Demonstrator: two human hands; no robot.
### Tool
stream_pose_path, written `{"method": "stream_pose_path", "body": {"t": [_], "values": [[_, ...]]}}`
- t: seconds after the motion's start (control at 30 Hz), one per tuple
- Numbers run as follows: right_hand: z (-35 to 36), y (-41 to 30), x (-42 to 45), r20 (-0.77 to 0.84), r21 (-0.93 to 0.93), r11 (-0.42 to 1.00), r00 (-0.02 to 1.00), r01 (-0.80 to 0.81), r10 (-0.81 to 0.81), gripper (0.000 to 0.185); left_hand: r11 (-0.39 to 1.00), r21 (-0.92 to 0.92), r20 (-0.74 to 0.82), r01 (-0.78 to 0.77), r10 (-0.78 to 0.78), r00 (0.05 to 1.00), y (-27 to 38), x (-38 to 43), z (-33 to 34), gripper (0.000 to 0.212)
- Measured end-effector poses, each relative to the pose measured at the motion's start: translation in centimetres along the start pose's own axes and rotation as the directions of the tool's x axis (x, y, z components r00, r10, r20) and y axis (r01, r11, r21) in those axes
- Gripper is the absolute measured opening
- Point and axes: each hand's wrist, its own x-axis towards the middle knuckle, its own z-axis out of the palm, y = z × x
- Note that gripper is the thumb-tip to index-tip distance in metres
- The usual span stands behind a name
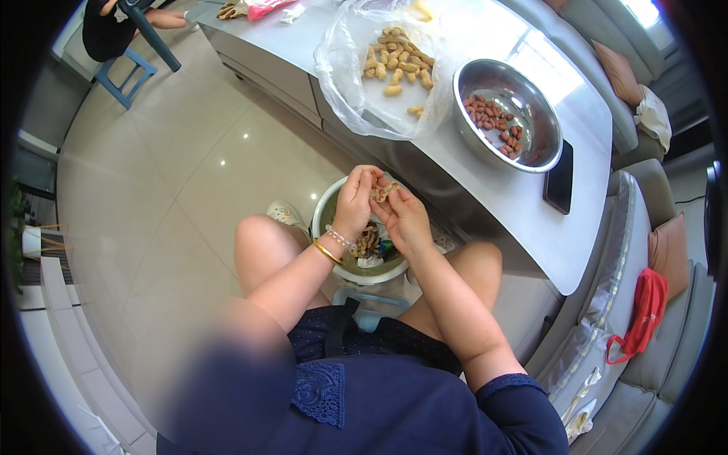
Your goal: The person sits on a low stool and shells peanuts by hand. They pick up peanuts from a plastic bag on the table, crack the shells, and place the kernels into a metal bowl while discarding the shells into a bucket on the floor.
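Observation:
Both my hands meet above a waste bin [372,278] that holds peanut shells [369,242] and crumpled scraps. My left hand [355,199], with a gold bangle and a bead bracelet on its wrist, pinches one part of a split peanut shell. The fingers of my right hand [405,219] hold the opened peanut shell [384,193], where a reddish kernel seems to show. On the table, a clear plastic bag [341,102] lies spread with unshelled peanuts [398,57] on it. To its right, a steel bowl [532,96] contains shelled red-skinned peanuts [495,122].
A black phone [560,182] lies beside the bowl on the grey table [483,190]. The table's edge runs just beyond my hands. A red bag [642,318] rests on the sofa at right. Another person [108,34] sits near a blue stool [122,77] at upper left.

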Motion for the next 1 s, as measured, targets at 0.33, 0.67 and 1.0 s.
{"method": "stream_pose_path", "body": {"t": [0.33,0.67,1.0], "values": [[-1.1,-1.1,0.4,0.042,0.258,0.953,0.988,-0.157,0.151,0.02,0.525,0.523,0.53,-0.671,0.416,0.739,3.4,-0.5,0.2,0.015],[-1.2,-0.9,0.3,0.056,0.062,0.958,0.959,-0.281,0.278,0.019,0.932,0.269,0.323,-0.245,0.152,0.934,4.1,-0.4,-0.4,0.018],[-1.6,-0.5,0.6,0.099,0.041,0.973,0.97,-0.225,0.22,0.019,0.82,0.419,0.256,-0.389,0.304,0.918,4.3,-0.5,0.0,0.017]]}}
